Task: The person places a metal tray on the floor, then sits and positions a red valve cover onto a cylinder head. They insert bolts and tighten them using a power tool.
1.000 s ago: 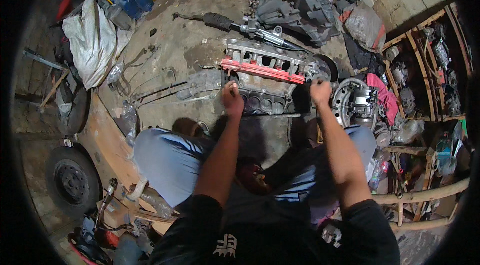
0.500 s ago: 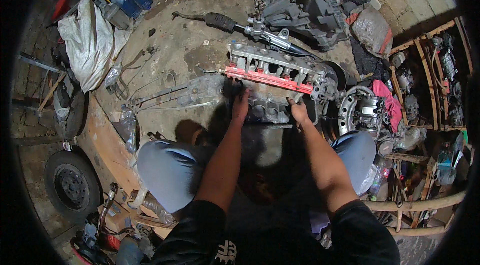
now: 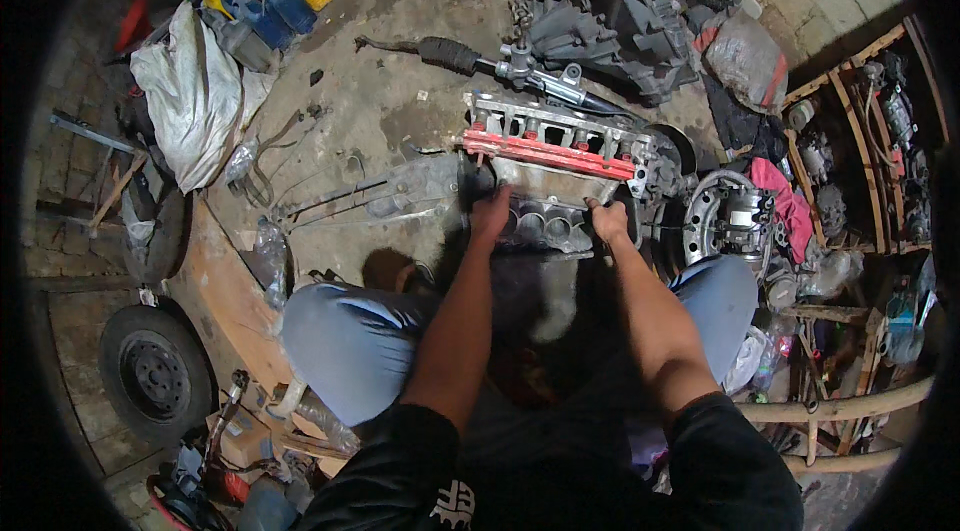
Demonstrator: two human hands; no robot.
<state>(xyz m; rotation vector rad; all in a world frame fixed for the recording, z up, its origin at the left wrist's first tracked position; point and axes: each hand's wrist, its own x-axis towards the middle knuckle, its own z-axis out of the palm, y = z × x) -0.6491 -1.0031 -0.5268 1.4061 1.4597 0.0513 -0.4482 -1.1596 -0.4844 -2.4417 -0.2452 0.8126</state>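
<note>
Between my two hands is a grey metal engine part (image 3: 541, 228) with a row of round openings and a pale flat face toward its far side; it looks like an intake manifold. My left hand (image 3: 489, 215) is closed around its left end. My right hand (image 3: 609, 222) grips the right end, thumb on top and the other fingers mostly hidden. Just beyond the part lies an engine assembly (image 3: 568, 123) with a red rail (image 3: 550, 153) along its near side. Whether the part touches the assembly, I cannot tell.
A steering rack (image 3: 545, 79) and black plastic housings (image 3: 625, 26) lie beyond the engine. Right of it sits a round metal unit (image 3: 735, 216) beside a pink cloth (image 3: 782, 203). A wheel (image 3: 155, 374), a white sack (image 3: 195, 96) and blue-yellow containers (image 3: 272, 6) are at the left.
The view has shifted slightly. The part in my hands has tilted a little, and more of its pale flat face shows. Both hands keep their hold.
</note>
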